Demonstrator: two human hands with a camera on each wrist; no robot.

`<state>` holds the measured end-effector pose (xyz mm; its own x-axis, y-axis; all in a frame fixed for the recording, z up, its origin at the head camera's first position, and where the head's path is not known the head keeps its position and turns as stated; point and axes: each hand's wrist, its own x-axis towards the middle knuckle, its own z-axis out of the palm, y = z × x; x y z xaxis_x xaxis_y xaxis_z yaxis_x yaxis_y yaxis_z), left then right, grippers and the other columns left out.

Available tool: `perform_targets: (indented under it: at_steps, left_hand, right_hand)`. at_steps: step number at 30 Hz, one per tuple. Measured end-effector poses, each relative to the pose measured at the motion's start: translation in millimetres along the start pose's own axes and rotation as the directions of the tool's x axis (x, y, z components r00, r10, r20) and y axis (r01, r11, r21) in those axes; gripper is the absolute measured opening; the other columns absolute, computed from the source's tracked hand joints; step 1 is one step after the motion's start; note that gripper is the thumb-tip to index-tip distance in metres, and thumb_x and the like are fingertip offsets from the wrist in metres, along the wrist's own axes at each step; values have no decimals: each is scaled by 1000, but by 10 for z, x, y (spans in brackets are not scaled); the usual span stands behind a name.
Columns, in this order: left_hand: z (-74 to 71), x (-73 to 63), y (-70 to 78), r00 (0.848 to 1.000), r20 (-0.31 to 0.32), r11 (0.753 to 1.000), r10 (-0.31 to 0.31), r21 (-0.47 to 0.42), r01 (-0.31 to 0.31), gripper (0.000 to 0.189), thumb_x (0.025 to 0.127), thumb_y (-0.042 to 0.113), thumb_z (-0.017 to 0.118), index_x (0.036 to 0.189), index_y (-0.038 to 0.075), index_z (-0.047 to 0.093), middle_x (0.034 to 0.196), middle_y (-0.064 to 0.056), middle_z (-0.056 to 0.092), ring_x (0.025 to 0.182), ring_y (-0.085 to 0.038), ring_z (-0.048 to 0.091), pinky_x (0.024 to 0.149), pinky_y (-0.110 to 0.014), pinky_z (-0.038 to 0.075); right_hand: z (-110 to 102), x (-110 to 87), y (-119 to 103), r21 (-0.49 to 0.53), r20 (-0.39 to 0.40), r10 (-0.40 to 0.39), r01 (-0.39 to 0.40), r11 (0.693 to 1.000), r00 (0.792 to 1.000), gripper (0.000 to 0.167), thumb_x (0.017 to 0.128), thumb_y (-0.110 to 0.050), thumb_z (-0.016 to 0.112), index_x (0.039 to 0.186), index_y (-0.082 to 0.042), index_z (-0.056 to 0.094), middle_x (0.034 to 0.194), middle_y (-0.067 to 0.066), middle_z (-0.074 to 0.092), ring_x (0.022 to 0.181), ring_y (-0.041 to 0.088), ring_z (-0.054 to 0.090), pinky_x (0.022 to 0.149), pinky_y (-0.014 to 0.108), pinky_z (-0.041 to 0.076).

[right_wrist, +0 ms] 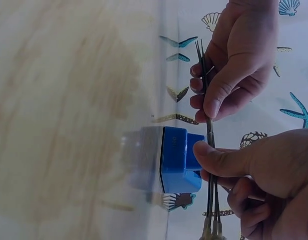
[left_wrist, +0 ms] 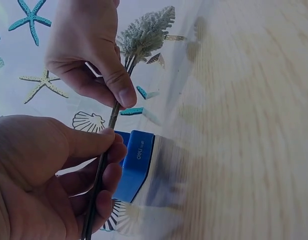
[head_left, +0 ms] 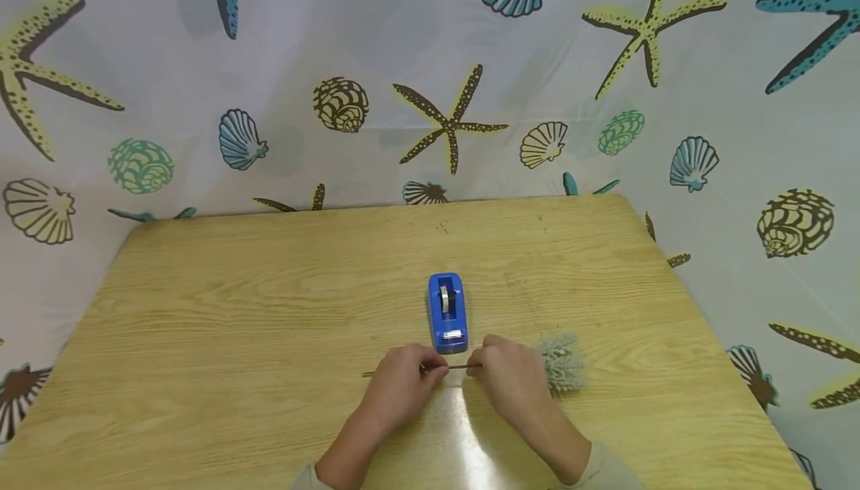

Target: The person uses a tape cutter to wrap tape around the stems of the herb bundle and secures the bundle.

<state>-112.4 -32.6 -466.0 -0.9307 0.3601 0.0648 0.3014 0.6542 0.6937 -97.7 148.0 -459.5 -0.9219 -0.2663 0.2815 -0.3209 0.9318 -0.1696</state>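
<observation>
Both hands hold a small bundle of thin dark stems (head_left: pixel 460 367) with pale grey-green, feathery plant heads (head_left: pixel 563 363) at its right end. My left hand (head_left: pixel 402 385) pinches the stems between thumb and fingers, their bare ends sticking out to the left. Close beside it, my right hand (head_left: pixel 513 382) pinches the same stems nearer the heads, with a short stretch showing between the two hands. In the right wrist view several separate stems (right_wrist: pixel 211 200) run side by side past the right thumb. A blue tape dispenser (head_left: pixel 448 326) stands just beyond the hands.
The wood-grain table (head_left: pixel 235 311) lies under the hands, a bright reflection on its near part. Behind and beside it hangs a white cloth (head_left: pixel 282 64) printed with starfish and shells. The dispenser carries a roll of tape (head_left: pixel 444 299).
</observation>
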Motion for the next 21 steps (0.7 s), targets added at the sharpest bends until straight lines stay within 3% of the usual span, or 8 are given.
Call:
perform_targets:
  at_steps: [11, 21]
  left_hand:
    - [19, 33, -5, 999, 0, 999, -44, -18, 44, 5, 89, 12, 74, 87, 9, 77, 84, 0, 75, 75, -8, 64, 67, -25, 51]
    - [30, 51, -30, 996, 50, 995, -71, -69, 74, 10, 92, 20, 71, 86, 12, 75, 84, 1, 74, 75, -8, 63, 69, -28, 53]
  right_hand:
    - [19, 13, -5, 45, -43, 25, -23, 999, 999, 12, 69, -22, 89, 72, -21, 77, 63, -11, 54, 50, 4, 49, 45, 19, 34]
    - [58, 18, 6, 48, -77, 20, -17, 999, 997, 14, 69, -18, 90, 69, -21, 76, 63, -12, 54, 50, 5, 52, 44, 18, 34]
